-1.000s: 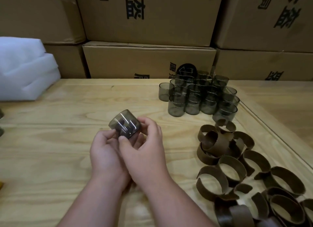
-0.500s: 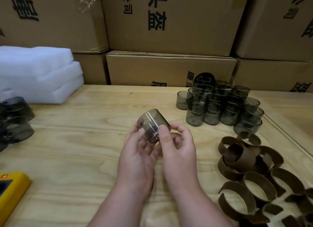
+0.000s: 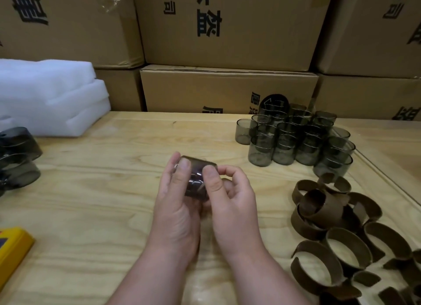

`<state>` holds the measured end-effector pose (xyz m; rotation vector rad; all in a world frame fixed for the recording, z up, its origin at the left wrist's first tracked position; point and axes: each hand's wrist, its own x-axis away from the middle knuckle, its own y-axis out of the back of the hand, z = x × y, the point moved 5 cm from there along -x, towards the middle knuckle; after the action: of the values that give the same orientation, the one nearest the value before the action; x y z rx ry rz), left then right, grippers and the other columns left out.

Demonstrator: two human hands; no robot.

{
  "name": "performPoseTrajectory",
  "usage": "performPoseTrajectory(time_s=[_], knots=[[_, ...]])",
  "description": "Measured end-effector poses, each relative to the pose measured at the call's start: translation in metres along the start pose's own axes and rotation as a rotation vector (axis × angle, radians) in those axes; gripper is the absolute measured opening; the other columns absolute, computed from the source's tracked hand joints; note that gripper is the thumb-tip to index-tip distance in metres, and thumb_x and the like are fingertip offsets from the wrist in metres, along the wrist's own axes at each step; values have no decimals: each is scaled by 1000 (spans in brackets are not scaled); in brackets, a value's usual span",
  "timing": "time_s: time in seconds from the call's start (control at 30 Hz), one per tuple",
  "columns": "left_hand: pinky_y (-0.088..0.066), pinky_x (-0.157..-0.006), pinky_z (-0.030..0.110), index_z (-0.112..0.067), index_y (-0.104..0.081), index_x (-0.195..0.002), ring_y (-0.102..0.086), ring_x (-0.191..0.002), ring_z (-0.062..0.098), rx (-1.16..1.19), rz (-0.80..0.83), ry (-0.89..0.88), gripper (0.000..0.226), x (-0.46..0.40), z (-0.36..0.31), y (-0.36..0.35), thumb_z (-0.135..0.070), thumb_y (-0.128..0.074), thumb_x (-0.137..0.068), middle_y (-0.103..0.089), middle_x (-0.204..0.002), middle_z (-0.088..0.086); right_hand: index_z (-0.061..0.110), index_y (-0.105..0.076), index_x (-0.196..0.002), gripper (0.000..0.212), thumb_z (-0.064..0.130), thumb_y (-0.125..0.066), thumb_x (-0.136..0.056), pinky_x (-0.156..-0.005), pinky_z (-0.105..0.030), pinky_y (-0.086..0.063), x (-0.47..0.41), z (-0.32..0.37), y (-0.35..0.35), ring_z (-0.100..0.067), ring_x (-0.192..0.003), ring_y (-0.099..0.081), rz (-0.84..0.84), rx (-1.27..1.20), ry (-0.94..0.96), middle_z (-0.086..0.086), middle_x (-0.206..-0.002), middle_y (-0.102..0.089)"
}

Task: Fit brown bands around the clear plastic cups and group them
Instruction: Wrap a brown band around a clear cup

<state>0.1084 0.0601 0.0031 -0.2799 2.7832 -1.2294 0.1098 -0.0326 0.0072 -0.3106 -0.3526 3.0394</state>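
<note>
Cup point(image 3: 196, 179) tipped sideways — both hands gripping.

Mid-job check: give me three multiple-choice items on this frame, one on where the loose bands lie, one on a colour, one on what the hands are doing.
1. The brown bands lie: A) near right of the table B) far left C) on the foam
2. The device at the left edge is: A) red B) yellow C) green
3. The cup is: A) standing on the table B) held by both hands C) stacked on others

A: piled near the right edge. B: yellow casing. B: left hand and right hand both grip it.
</note>
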Motion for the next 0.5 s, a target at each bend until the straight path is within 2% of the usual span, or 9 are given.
performPoseTrajectory(time_s=[0.1,0.2,0.27,0.33,0.4,0.5], knots=[[-43,-82,46,-28,-58,-128,-67,-80,20,15,-33,-35,54,-1,-2,2,-37,-79,-79,-73,-92,4,24,-63,-103,71,83,-69,-65,-69,-43,-51,0,-4,-2,-16,-67,-61,-5,57,3,-21,-82,-70],[-45,-77,43,-30,-62,-123,-69,-76,19,6,-69,-32,57,0,-5,4,-40,-86,-72,-73,-92,3,25,-66,-96,82,98,-53,-62,-68,-47,-54,0,-6,-2,-15,-63,-62,-14,158,-5,-10,-76,-72],[-42,-80,49,-22,-61,-131,-67,-81,24,-10,-98,-11,74,2,-6,4,-46,-89,-67,-72,-98,5,25,-70,-94,74,93,-52,-69,-72,-51,-58,1,-9,-4,-17,-70,-69,2,204,-23,-4,-78,-75],[-38,-84,53,-11,-52,-145,-62,-91,30,18,-118,6,97,5,-6,2,-48,-91,-64,-69,-106,9,24,-72,-94,65,83,-54,-73,-74,-52,-59,2,-9,-5,-17,-72,-71,1,200,-28,-3,-80,-76],[-37,-87,54,-8,-47,-149,-58,-99,34,62,-105,3,102,6,-6,-1,-48,-90,-66,-67,-111,12,23,-72,-94,60,77,-57,-74,-69,-46,-58,2,-7,-5,-12,-67,-67,-18,170,-11,-3,-79,-75],[-41,-101,63,-5,-44,-149,-58,-106,42,80,-83,8,100,6,-5,-2,-47,-86,-69,-65,-121,29,29,-69,-104,50,68,-63,-72,-76,-41,-59,3,-4,-4,-10,-78,-72,-43,103,8,2,-90,-76]])
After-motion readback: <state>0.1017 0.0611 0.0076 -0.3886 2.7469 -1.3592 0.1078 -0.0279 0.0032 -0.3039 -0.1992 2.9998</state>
